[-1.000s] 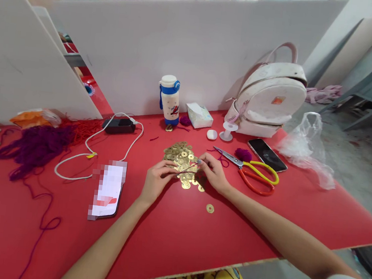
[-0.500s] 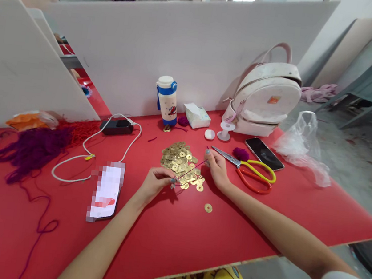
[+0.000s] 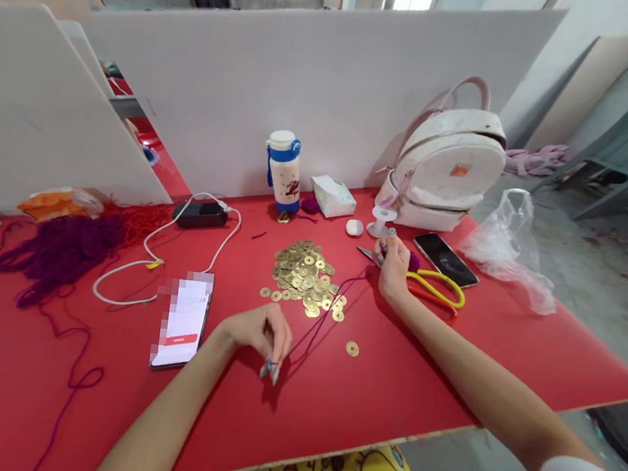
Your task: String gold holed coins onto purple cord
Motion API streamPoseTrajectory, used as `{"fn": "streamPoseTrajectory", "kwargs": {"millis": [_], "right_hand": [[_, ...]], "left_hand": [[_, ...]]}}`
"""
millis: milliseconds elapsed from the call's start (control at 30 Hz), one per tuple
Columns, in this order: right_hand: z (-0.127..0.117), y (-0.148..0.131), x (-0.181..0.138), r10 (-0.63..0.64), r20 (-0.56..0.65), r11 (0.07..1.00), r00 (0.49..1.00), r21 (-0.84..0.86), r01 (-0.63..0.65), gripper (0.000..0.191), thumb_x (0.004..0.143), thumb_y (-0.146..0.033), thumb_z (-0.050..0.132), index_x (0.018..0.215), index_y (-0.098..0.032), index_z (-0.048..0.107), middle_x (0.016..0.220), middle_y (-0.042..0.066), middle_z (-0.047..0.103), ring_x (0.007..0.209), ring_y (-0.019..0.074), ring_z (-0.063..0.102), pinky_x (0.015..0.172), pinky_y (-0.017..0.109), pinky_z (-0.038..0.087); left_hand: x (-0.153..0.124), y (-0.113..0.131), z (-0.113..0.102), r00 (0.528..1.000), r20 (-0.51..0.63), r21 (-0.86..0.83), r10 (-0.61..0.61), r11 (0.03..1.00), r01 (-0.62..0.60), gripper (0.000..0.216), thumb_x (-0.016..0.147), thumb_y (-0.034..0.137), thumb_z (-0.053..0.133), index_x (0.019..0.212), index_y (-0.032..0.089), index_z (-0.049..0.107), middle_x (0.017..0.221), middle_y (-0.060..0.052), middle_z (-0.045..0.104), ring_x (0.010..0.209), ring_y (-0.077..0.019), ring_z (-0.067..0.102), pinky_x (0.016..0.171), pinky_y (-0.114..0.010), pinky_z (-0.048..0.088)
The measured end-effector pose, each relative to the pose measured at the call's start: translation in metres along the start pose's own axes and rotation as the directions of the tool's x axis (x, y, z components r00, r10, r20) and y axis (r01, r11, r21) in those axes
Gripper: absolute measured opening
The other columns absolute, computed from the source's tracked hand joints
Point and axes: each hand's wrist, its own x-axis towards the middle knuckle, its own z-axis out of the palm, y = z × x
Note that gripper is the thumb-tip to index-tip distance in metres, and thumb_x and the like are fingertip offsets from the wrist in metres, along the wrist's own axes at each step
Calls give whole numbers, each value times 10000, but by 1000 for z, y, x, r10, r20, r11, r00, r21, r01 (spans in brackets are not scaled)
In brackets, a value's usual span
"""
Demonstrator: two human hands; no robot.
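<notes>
My left hand [image 3: 258, 335] hovers low over the red table [image 3: 363, 400], its fingertips pinched on one end of a purple thread [image 3: 323, 318]. The thread runs taut up and to the right, past a pile of brass coins [image 3: 304, 272] with square holes. My right hand [image 3: 393, 263] pinches the thread's other end, just above the tip of the yellow and orange scissors [image 3: 433, 288]. One loose coin [image 3: 352, 349] lies apart, nearer to me.
A phone [image 3: 182, 320] with a white cable lies left of my left hand, and purple yarn [image 3: 56, 251] is heaped at far left. Behind the coins stand a bottle [image 3: 283, 171], tissue pack, empty spool [image 3: 382, 219], white backpack [image 3: 448, 175], dark phone [image 3: 446, 258] and plastic bag.
Both hands have drawn apart from over the coin pile: the left came toward me, the right went back toward the scissors. The purple thread has stretched out between them.
</notes>
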Motion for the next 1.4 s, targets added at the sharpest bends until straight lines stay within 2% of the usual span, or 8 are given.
{"fn": "streamPoseTrajectory", "kwargs": {"millis": [100, 167, 267, 367, 633, 833, 1133, 1400], "right_hand": [[0, 2, 1, 17, -20, 1000, 1000, 18, -17, 474, 854, -618, 505, 633, -224, 364, 524, -69, 353, 409, 73, 295, 387, 229, 256], [1, 0, 0, 25, -33, 999, 999, 41, -23, 471, 837, -623, 531, 644, -223, 373, 532, -71, 366, 410, 70, 302, 386, 224, 250], [5, -6, -6, 23, 31, 1000, 999, 10, -23, 452, 824, -616, 561, 669, -225, 395, 516, -83, 349, 400, 68, 299, 383, 217, 235], [12, -11, -22, 66, 210, 995, 975, -88, -49, 417, 845, -586, 553, 686, -228, 411, 460, -92, 363, 375, 74, 306, 381, 216, 242], [31, -11, -73, 202, 560, 977, 804, -176, -122, 300, 863, -473, 570, 730, -221, 477, 504, -55, 550, 363, 99, 422, 385, 222, 296], [33, -11, -83, 153, 642, 970, 751, -243, 10, 267, 876, -392, 590, 701, -209, 505, 453, -65, 503, 402, 106, 453, 468, 230, 347], [34, -9, -83, 185, 580, 977, 793, -195, -85, 261, 888, -419, 574, 737, -222, 493, 482, -54, 566, 438, 147, 565, 488, 250, 412], [35, -12, -83, 108, 558, 982, 823, -190, -1, 213, 893, -343, 574, 734, -225, 494, 723, 27, 685, 1049, 232, 670, 768, 302, 521]], "left_hand": [[0, 1, 1, 1000, -20, -8, 9, 1000, -9, 388, 472, 564, 854, 497, 205, 708, 544, -131, 670, 478, -239, 655, 435, -314, 531], [6, 0, 2, 971, -212, -21, 111, 993, -118, 366, 494, 524, 860, 505, 194, 703, 545, -110, 674, 440, -199, 629, 411, -280, 503], [18, 0, 3, 737, -616, 45, 278, 946, -320, 276, 543, 423, 863, 566, 188, 719, 589, -72, 697, 472, -159, 630, 483, -265, 523], [26, -1, 1, 500, -795, 176, 342, 920, -349, 263, 518, 399, 865, 601, 186, 734, 611, -66, 713, 530, -185, 655, 534, -298, 549], [40, -6, 17, 312, -875, 287, 371, 915, -285, 138, 633, 281, 772, 730, 183, 783, 726, -68, 759, 650, -213, 702, 651, -323, 580], [48, -9, 27, 311, -853, 350, 419, 902, -254, 104, 686, 235, 734, 767, 199, 790, 797, -63, 773, 773, -223, 723, 771, -327, 574], [49, -7, 33, 336, -817, 411, 468, 882, -231, 103, 718, 215, 717, 785, 215, 795, 815, -53, 776, 743, -222, 726, 741, -320, 586], [54, -5, 40, 335, -849, 353, 410, 910, -218, 108, 686, 213, 730, 771, 182, 789, 764, -56, 772, 696, -214, 727, 698, -304, 594]]}}
